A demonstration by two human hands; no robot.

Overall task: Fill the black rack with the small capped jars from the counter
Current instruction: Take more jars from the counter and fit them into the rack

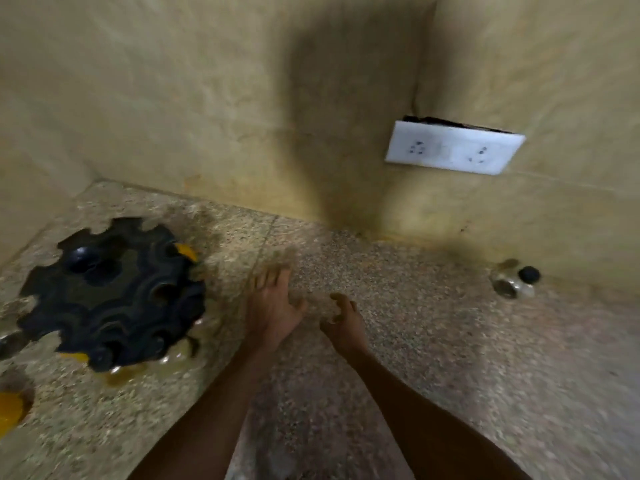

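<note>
**Head view: reach right for the lone jar**

Head view shows both hands over the desk (450, 358), holding nothing. The left hand (273, 306) is spread, fingers straight; the right hand (343, 318) hangs loosely curled. The rack (114, 292) stands at the left, some slots seemingly filled, though blur hides the count. A capped jar (516, 280) lies on its side near the right wall, well apart from the rack. Best to grip it by the body with the right hand, turn it upright, and carry it across to a free slot.
</note>
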